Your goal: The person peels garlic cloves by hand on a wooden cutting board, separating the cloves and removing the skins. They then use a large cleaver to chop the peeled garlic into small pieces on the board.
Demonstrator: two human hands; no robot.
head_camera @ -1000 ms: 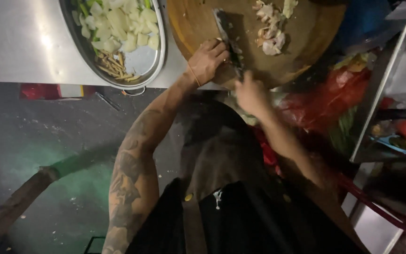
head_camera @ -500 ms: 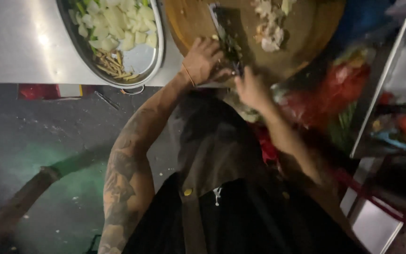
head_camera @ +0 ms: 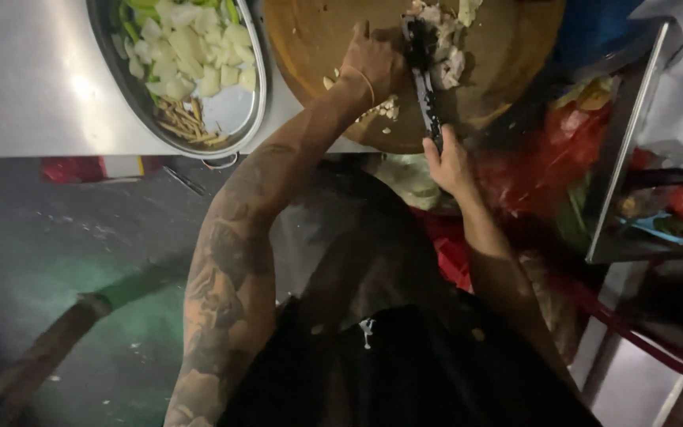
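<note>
Knife: we see a dark cleaver (head_camera: pixel 423 71) lying edge-down across the round wooden chopping board (head_camera: pixel 507 71), its handle toward us.
Right hand: our right hand (head_camera: pixel 448 162) is wrapped closed around the cleaver's handle.
Left hand: our left hand (head_camera: pixel 373 63) rests on the board, fingers curled over pale chopped pieces (head_camera: pixel 446 47) just beside the blade.
Tray: we see a metal tray (head_camera: pixel 250 119) of cut vegetables left of the board on the steel counter (head_camera: pixel 33 87).
</note>
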